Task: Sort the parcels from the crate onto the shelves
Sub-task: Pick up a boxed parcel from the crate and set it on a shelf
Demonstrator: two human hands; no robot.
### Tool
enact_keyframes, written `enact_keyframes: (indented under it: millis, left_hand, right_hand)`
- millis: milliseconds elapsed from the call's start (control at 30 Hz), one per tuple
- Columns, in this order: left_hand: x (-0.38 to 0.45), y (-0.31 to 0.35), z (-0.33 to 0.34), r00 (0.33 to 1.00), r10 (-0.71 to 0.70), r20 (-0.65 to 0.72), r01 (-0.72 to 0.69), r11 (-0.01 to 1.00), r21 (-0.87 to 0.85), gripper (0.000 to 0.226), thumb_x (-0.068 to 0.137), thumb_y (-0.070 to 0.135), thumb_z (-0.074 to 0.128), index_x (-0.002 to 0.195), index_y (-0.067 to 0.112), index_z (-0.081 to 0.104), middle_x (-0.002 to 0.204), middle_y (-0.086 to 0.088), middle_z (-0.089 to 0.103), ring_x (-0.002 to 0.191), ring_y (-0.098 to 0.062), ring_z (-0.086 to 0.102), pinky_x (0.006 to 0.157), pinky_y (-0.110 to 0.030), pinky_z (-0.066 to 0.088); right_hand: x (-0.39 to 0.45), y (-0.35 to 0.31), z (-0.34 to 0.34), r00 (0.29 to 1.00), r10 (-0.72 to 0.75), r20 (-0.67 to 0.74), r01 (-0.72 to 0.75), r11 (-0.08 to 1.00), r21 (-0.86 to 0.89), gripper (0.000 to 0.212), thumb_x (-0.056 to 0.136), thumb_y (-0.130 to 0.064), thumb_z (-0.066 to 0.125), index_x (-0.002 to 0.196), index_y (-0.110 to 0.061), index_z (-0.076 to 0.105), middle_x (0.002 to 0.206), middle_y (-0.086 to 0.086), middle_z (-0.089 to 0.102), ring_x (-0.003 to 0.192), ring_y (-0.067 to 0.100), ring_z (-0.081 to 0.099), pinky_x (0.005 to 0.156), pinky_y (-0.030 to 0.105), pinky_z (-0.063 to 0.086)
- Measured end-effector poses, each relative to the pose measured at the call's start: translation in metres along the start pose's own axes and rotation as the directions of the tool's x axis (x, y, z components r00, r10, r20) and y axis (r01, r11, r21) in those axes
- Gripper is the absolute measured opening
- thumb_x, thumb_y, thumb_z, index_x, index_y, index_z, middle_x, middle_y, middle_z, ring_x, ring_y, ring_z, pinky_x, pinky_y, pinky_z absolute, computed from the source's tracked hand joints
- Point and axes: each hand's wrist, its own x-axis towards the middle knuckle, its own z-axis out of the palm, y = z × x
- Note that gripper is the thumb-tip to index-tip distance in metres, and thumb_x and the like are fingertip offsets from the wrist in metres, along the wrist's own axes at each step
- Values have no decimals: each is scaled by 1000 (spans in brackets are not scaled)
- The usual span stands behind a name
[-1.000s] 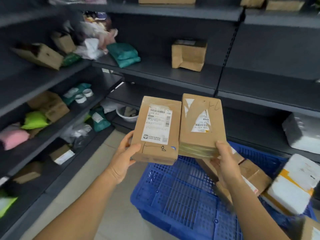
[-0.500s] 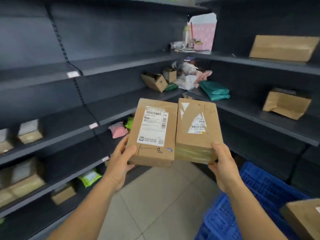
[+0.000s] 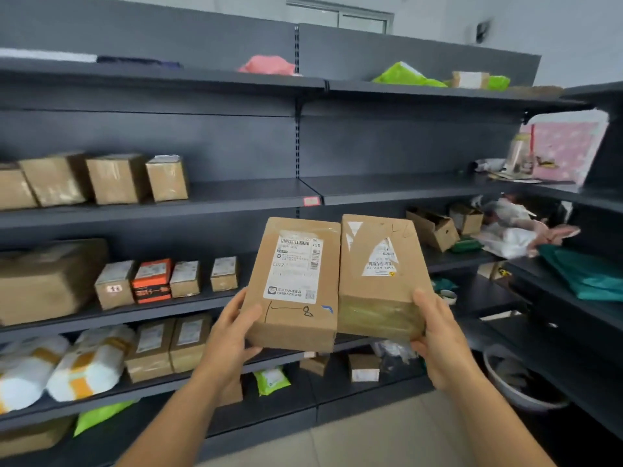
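hands [image 3: 232, 335] grip two parcels [image 3: 295, 284]

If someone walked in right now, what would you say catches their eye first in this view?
Front and centre, two brown cardboard parcels are held up side by side: the left hand grips the parcel with the full white label, the right hand the parcel with the torn label. Behind them stand dark grey shelves, where an orange and black box stands out among plain brown ones at middle left.
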Motion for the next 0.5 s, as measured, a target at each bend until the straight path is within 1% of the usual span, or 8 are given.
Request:
enact_keyframes:
  millis: [100, 167, 233, 267, 333, 367, 433, 500]
  left_hand:
    - [14, 7, -18, 997, -19, -71, 17, 1000, -25, 37, 93, 37, 54, 129, 42, 50, 122, 1, 61, 114, -23, 55, 89, -47, 49]
    - [24, 15, -26, 994, -9, -111, 5, 999, -33, 35, 93, 36, 54, 128, 39, 52, 120, 2, 62, 112, -22, 55, 83, -42, 51]
    - [36, 24, -35, 986, 3, -164, -11, 999, -48, 33, 93, 36, 55, 126, 39, 53, 119, 3, 61, 111, -21, 55, 77, -39, 51]
    - [43, 29, -39, 981, 8, -191, -20, 998, -60, 30, 94, 34, 55, 124, 39, 54, 118, 3, 60, 110, -21, 55, 76, -39, 51]
    - [57, 39, -46, 968, 12, -250, -35, 996, -87, 23, 94, 32, 53, 116, 39, 57, 114, 4, 58, 108, -22, 53, 74, -39, 51]
    - [65, 44, -50, 959, 9, -282, -39, 994, -100, 22, 94, 32, 53, 115, 39, 57, 113, 5, 56, 107, -23, 52, 75, -40, 50]
    - [82, 52, -59, 939, 16, -343, -54, 994, -100, 26, 94, 35, 53, 120, 39, 55, 116, 4, 55, 109, -25, 51, 82, -45, 50]
    - [101, 59, -67, 916, 37, -399, -72, 995, -72, 28, 92, 38, 53, 121, 39, 56, 121, 2, 55, 112, -27, 51, 80, -45, 49]
  right_hand:
    - [24, -1, 33, 998, 8, 56, -6, 999, -33, 21, 94, -46, 50, 111, -34, 51, 104, -7, 62, 92, 11, 58, 75, 33, 44]
    - [42, -1, 55, 996, 19, 87, -14, 998, -57, 19, 94, -47, 49, 109, -36, 51, 104, -8, 61, 91, 11, 57, 78, 34, 41]
    - [63, -2, 79, 992, 26, 120, -17, 997, -72, 17, 94, -48, 49, 107, -37, 51, 106, -5, 62, 95, 16, 59, 73, 35, 46]
    - [73, -5, 91, 990, 30, 140, -17, 996, -90, 16, 92, -50, 49, 104, -39, 52, 108, -4, 62, 98, 21, 60, 74, 40, 51]
    - [96, -10, 118, 982, 42, 184, -21, 993, -114, 13, 91, -53, 49, 97, -42, 52, 110, -2, 62, 101, 28, 60, 87, 51, 52]
    - [108, -13, 131, 978, 40, 204, -19, 994, -108, 13, 91, -52, 49, 96, -41, 52, 109, -3, 62, 100, 25, 60, 90, 49, 50]
    - [132, -22, 159, 971, 37, 234, -15, 995, -98, 18, 91, -51, 49, 102, -38, 52, 107, -5, 59, 98, 19, 57, 88, 42, 46]
    - [157, -30, 186, 958, 59, 281, -27, 993, -114, 30, 90, -53, 49, 113, -35, 51, 110, -6, 59, 103, 19, 55, 88, 42, 43]
